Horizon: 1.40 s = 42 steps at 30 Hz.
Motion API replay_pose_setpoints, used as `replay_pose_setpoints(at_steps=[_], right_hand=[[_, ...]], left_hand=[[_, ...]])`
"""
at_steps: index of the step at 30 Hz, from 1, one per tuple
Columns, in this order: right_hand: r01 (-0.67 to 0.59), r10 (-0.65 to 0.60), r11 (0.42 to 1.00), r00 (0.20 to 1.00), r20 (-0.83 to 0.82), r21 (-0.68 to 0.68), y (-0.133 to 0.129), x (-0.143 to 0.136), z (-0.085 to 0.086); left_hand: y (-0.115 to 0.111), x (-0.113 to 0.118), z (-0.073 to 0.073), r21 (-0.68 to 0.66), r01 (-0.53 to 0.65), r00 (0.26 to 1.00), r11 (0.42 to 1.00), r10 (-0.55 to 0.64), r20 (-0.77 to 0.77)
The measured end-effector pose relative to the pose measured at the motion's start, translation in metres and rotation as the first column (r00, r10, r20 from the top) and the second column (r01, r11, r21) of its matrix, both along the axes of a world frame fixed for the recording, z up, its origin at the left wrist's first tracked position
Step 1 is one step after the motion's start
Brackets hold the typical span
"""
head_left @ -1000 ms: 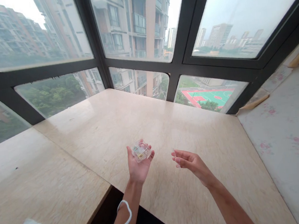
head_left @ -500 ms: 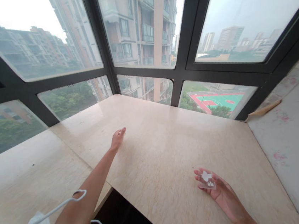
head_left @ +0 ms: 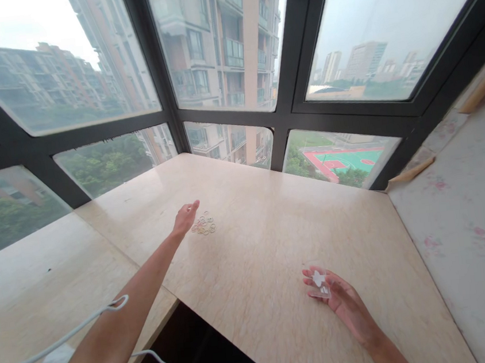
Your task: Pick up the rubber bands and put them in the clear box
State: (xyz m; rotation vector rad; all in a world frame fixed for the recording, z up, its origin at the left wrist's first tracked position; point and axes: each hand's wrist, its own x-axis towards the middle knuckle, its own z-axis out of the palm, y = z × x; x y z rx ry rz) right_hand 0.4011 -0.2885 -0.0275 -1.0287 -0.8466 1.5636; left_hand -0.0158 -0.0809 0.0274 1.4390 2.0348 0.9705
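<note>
A scatter of small thin rings [head_left: 204,226], some yellowish and some pinkish, lies on the pale stone ledge; what kind they are I cannot make out. Beside them, at their left, is my left hand [head_left: 187,217], thumb stretched out and fingers loosely apart, with nothing visible in it. My right hand [head_left: 340,298], palm turned up above the ledge's right part, holds a small clear plastic case [head_left: 320,285] with a white shape on it, thumb on one side and fingers behind.
The marbled stone ledge [head_left: 251,261] runs to dark-framed windows [head_left: 227,116] behind. A white cable [head_left: 64,339] crosses over my left forearm. A dark opening [head_left: 199,348] lies below the front edge. Flowered wallpaper [head_left: 468,227] covers the right wall.
Rings now lie on the ledge beside my left hand, where none showed before. The view has shifted slightly to the right; my right hand still grips the clear case.
</note>
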Motion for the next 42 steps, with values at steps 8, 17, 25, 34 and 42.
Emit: replay_pose_setpoints(at_steps=[8,17,25,34,42], right_hand=[[0.089,-0.087,0.996,0.985,-0.151,0.003,-0.002,0.005,-0.007],[0.456,-0.451,0.89,0.881,-0.14,0.003,-0.053,0.052,0.013],[0.677,-0.757,0.651,0.612,-0.23,-0.344,-0.068,0.114,0.025],[0.647,-0.787,0.616,0.528,-0.318,-0.451,-0.049,0.129,0.023],[0.603,-0.788,0.615,0.495,-0.366,-0.508,-0.042,0.134,0.033]], left_hand=[[-0.028,0.063,0.038,0.201,0.149,0.947,0.968,-0.198,0.254],[-0.108,0.206,0.025,0.253,0.505,0.421,0.826,-0.491,0.763],[-0.187,0.32,-0.016,0.146,0.827,0.247,0.543,-0.585,0.773],[-0.204,0.354,-0.054,0.26,0.909,0.169,0.326,-0.858,0.484],[-0.198,0.361,-0.066,0.176,0.942,0.278,0.287,-0.958,0.074]])
